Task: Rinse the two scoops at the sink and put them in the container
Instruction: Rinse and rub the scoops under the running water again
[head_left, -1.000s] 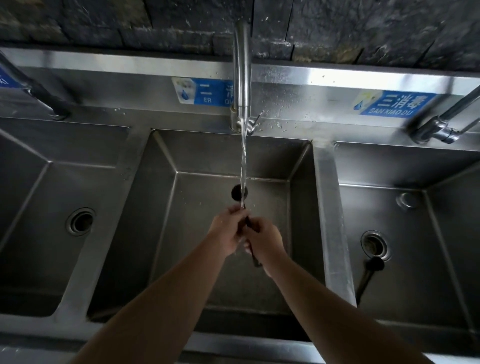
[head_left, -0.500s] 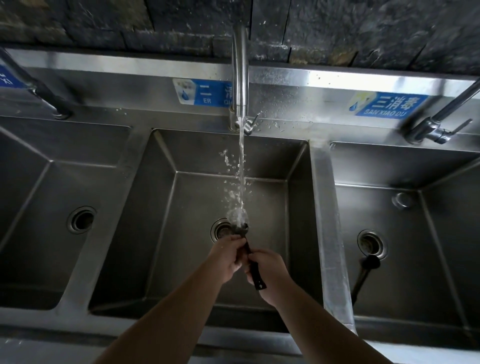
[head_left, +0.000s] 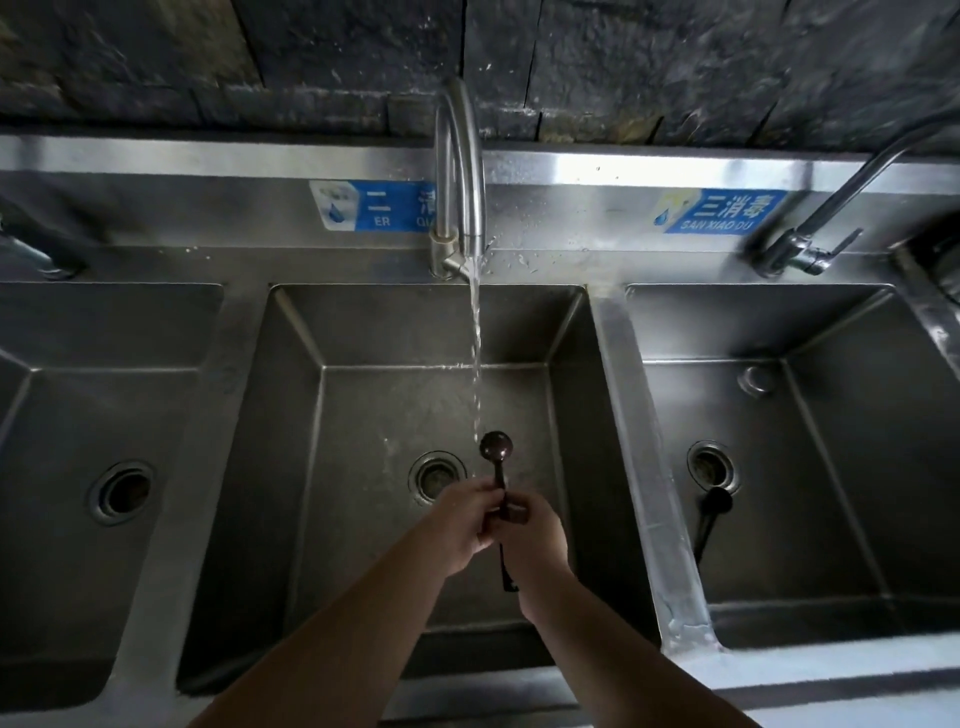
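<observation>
Dark scoop (head_left: 496, 448) gripped by left hand (head_left: 464, 525) and right hand (head_left: 531, 535) beside the water stream (head_left: 475, 353).

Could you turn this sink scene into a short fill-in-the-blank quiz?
1. Water runs from the faucet into the ____ basin.
2. Both hands grip the dark scoop by its ____.
3. The second scoop lies in the ____ basin.
4. That second scoop's bowl lies beside the ____.

Missing words: middle; handle; right; drain

Your left hand (head_left: 462, 525) and right hand (head_left: 535, 535) are bare; your forearms, rising from the lower frame edge, show no sleeves.
</observation>
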